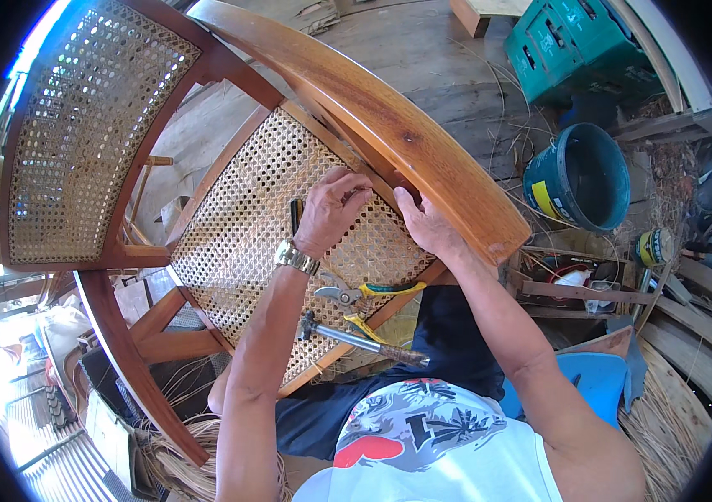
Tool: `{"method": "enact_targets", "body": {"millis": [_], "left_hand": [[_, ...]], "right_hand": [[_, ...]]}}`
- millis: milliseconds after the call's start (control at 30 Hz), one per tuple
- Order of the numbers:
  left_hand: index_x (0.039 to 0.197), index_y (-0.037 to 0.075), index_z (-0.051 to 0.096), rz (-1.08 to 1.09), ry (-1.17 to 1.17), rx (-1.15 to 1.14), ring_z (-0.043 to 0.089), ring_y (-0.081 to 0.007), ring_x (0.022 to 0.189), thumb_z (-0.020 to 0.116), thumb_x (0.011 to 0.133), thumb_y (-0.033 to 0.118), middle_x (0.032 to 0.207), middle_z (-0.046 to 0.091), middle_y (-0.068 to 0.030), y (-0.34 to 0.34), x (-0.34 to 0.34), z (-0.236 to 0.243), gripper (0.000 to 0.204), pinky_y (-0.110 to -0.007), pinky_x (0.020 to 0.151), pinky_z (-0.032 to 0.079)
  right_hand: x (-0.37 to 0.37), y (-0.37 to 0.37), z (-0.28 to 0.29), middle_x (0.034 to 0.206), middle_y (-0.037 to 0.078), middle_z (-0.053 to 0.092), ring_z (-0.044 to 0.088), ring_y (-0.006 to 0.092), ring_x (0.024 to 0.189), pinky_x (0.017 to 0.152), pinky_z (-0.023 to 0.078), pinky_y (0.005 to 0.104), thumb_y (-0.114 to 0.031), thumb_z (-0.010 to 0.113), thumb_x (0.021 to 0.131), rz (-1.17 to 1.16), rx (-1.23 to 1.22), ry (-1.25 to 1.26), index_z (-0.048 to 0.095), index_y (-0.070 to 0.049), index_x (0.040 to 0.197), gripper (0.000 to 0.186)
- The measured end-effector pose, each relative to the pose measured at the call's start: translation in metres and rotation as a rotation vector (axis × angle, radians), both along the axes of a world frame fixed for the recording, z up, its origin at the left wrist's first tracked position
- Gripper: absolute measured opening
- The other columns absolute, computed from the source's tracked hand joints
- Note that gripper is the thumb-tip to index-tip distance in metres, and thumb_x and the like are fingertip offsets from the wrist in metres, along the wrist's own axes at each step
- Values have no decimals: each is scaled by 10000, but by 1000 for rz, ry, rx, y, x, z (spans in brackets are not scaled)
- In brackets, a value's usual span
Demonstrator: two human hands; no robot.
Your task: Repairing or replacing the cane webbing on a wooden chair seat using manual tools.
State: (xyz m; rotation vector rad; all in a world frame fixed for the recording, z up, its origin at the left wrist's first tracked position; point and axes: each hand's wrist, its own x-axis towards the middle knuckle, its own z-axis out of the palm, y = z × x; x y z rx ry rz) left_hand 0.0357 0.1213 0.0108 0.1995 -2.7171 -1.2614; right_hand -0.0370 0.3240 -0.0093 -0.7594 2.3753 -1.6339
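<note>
A wooden chair lies turned, its woven cane seat (239,209) in front of me. My left hand (335,209), with a metal watch on the wrist, is over the seat's right edge. Its thumb and fingers are pinched together; what they hold is too small to make out. Across a small gap, my right hand (430,224) rests at the seat rail under the curved wooden armrest (398,117). Its thumb points up, while the other fingers are mostly hidden. Pruning shears (364,293) with yellow handles and a hammer (364,337) lie on the seat's near part. A dark narrow tool (296,216) sits beside my left hand.
The cane backrest (92,125) rises at the left. To the right stand a dark green bucket (578,177), green crates (578,50), a small can (653,248) and a wooden box (573,290). Cane strands (665,435) lie at the lower right, near a blue seat (594,381).
</note>
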Motion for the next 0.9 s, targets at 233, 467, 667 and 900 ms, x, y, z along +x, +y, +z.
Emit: {"method": "enact_targets", "body": {"millis": [233, 467, 667, 900], "left_hand": [[999, 66, 726, -101, 238, -298, 652, -310, 927, 733, 887, 115, 989, 654, -93, 2, 5, -10, 123, -419, 812, 549], [998, 70, 731, -23, 267, -381, 632, -308, 933, 699, 912, 133, 985, 631, -93, 10, 8, -13, 111, -411, 847, 538], [914, 45, 759, 264, 118, 20, 660, -268, 926, 771, 851, 150, 1006, 657, -111, 24, 5, -17, 123, -406, 828, 534], [780, 100, 796, 306, -329, 137, 736, -244, 722, 857, 665, 234, 751, 758, -104, -5, -34, -1, 188, -353, 724, 585]], "right_hand": [[2, -5, -24, 1240, 167, 688, 659, 268, 1136, 994, 504, 394, -208, 642, 994, -15, 34, 75, 641, -16, 1302, 363], [4, -9, -36, 1240, 153, 692, 661, 224, 1142, 993, 509, 360, -164, 612, 1016, 9, 74, -147, 625, -9, 1332, 352], [0, -10, -49, 1192, 152, 708, 672, 221, 1112, 969, 515, 342, -178, 600, 1026, -82, 77, -28, 621, 0, 1322, 346], [1, -11, -32, 1129, 109, 705, 655, 156, 1031, 933, 519, 307, -175, 583, 1042, -2, -146, -215, 618, 27, 1296, 326]]}}
